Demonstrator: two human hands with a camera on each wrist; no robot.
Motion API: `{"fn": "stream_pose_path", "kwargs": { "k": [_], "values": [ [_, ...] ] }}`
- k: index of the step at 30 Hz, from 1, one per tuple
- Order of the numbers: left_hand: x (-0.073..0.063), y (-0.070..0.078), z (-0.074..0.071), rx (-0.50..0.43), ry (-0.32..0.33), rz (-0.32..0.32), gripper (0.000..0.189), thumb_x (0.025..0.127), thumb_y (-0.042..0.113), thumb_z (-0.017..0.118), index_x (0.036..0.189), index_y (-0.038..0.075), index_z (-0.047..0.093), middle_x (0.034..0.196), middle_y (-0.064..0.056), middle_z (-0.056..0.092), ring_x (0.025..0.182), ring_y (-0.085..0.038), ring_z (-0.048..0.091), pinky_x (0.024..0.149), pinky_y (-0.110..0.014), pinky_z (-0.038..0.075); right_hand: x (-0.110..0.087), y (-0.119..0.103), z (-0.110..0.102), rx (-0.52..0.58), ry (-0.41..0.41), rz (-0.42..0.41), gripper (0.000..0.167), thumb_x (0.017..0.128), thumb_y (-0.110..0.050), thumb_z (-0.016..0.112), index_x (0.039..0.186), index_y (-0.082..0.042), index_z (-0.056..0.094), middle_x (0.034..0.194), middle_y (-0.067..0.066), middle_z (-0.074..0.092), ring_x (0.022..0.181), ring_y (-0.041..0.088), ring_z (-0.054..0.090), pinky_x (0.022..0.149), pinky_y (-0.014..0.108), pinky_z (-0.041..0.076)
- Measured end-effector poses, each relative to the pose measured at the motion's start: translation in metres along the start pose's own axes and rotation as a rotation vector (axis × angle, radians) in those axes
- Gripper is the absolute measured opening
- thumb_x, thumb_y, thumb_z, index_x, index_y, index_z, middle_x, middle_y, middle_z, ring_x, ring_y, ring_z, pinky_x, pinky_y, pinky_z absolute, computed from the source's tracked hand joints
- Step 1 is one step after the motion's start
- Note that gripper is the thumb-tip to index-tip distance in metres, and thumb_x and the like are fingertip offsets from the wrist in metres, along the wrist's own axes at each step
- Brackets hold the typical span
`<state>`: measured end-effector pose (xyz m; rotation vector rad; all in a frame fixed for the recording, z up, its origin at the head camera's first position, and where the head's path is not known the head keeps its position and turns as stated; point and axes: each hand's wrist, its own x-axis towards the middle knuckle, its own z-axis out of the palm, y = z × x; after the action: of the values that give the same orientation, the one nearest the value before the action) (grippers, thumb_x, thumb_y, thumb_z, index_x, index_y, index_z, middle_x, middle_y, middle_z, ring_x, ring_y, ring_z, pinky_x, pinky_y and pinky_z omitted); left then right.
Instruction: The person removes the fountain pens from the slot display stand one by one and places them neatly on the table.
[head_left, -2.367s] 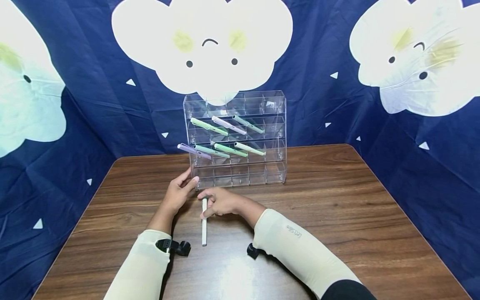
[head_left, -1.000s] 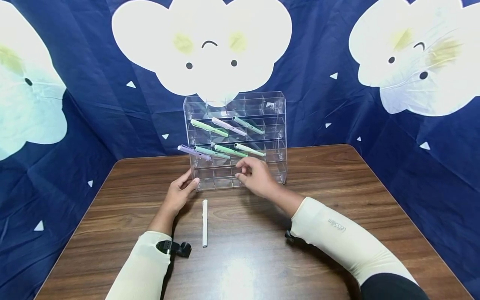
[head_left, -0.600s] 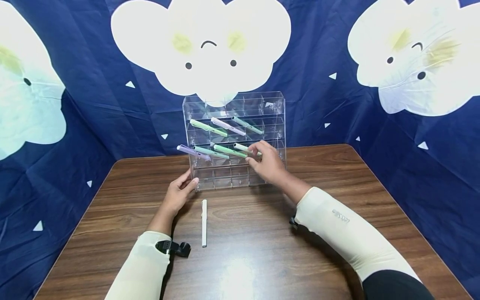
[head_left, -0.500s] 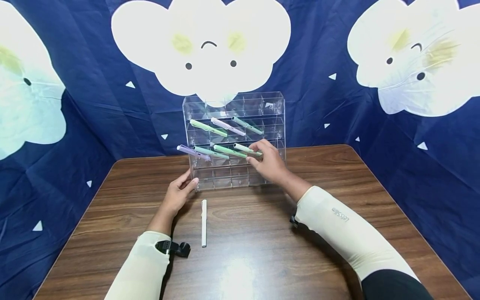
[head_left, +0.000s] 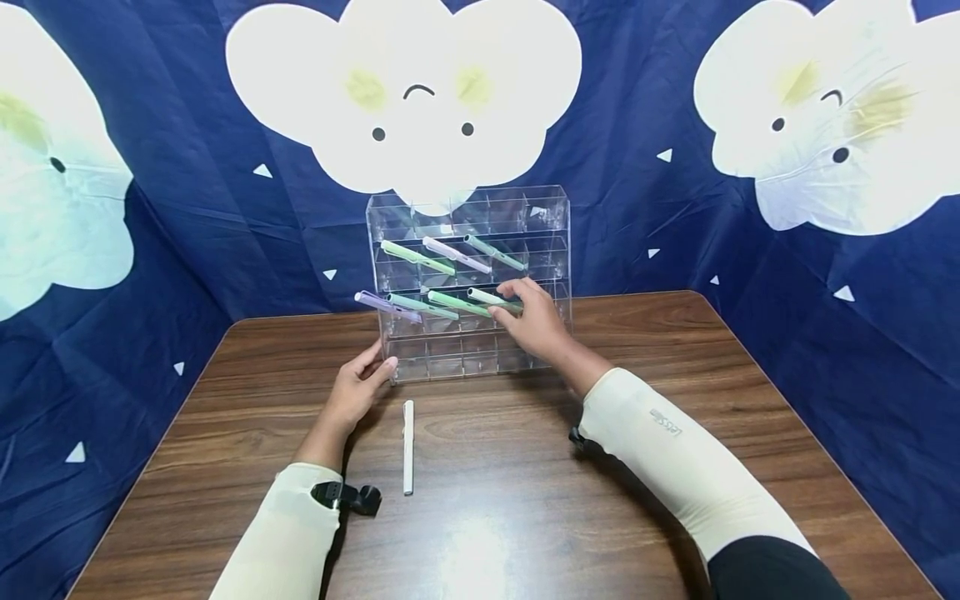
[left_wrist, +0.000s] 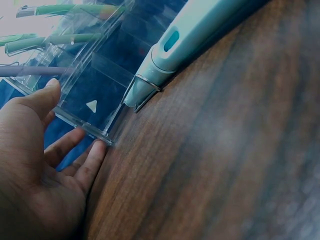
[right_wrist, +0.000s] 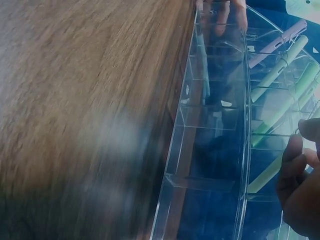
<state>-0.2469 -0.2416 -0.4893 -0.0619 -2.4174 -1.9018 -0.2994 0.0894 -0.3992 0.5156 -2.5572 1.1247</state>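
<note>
1. right grip [head_left: 529,320] is narrow, pinching the pale pen [head_left: 482,296].
2. that pen slants in the clear rack [head_left: 444,365], one end sticking out left.
3. left grip [head_left: 356,388], farther off, holds the rack's side.

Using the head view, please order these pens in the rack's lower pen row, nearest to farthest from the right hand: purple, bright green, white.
1. White pen: at the right hand.
2. Bright green pen: next left.
3. Purple pen: row's left end.
</note>
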Motion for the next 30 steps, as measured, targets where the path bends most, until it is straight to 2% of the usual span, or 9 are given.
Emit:
{"fn": "stream_pose_path", "kwargs": {
  "k": [6,15,18,22,24,30],
  "values": [
    [0.001,-0.001,-0.001,0.002,-0.015,-0.021,0.064,0.110,0.020,0.068,0.168,0.014,0.042,0.158,-0.029,0.057,0.104,0.015,0.062,0.091,-0.008,0.055,0.003,0.000,0.005,0.055,-0.001,0.034,0.034,0.104,-0.021,0.077,0.134,-0.006,0.073,0.129,0.014,0.072,0.118,0.031,0.066,0.103,0.048,0.054],
    [0.000,0.001,-0.002,-0.007,-0.020,-0.019,0.062,0.111,0.023,0.067,0.168,0.018,0.043,0.158,-0.027,0.058,0.104,0.016,0.062,0.090,-0.009,0.054,0.005,-0.004,0.010,0.116,0.014,0.037,0.017,0.104,-0.015,0.075,0.120,-0.009,0.079,0.120,0.012,0.074,0.104,0.029,0.067,0.094,0.042,0.057],
    [0.000,0.001,-0.002,-0.009,-0.023,-0.015,0.063,0.111,0.024,0.068,0.168,0.019,0.043,0.158,-0.027,0.058,0.105,0.016,0.062,0.091,-0.009,0.054,0.005,-0.005,0.010,0.131,0.030,0.045,0.017,0.105,-0.014,0.075,0.119,-0.008,0.079,0.114,0.013,0.073,0.093,0.025,0.068,0.083,0.037,0.060],
    [0.000,0.001,-0.001,-0.008,-0.021,-0.009,0.063,0.110,0.023,0.068,0.168,0.018,0.043,0.158,-0.027,0.058,0.106,0.016,0.062,0.091,-0.008,0.054,0.005,-0.008,0.010,0.195,0.044,0.064,0.017,0.105,-0.013,0.074,0.120,-0.005,0.079,0.109,0.015,0.070,0.063,0.016,0.064,0.056,0.034,0.061],
    [0.000,0.002,-0.001,-0.008,-0.018,-0.010,0.063,0.110,0.023,0.069,0.168,0.019,0.044,0.158,-0.027,0.058,0.106,0.015,0.062,0.091,-0.008,0.054,0.005,-0.009,0.010,0.229,0.047,0.074,0.016,0.106,-0.012,0.073,0.119,-0.004,0.078,0.107,0.016,0.069,0.051,0.014,0.060,0.047,0.034,0.059],
    [-0.001,0.001,-0.002,0.002,-0.017,-0.024,0.063,0.110,0.024,0.068,0.168,0.020,0.043,0.161,-0.024,0.056,0.107,0.014,0.061,0.093,-0.007,0.053,0.006,-0.014,0.009,0.263,0.065,0.088,0.016,0.106,-0.008,0.071,0.120,-0.001,0.076,0.109,0.017,0.067,0.047,0.009,0.057,0.045,0.031,0.056]
  ]
}}
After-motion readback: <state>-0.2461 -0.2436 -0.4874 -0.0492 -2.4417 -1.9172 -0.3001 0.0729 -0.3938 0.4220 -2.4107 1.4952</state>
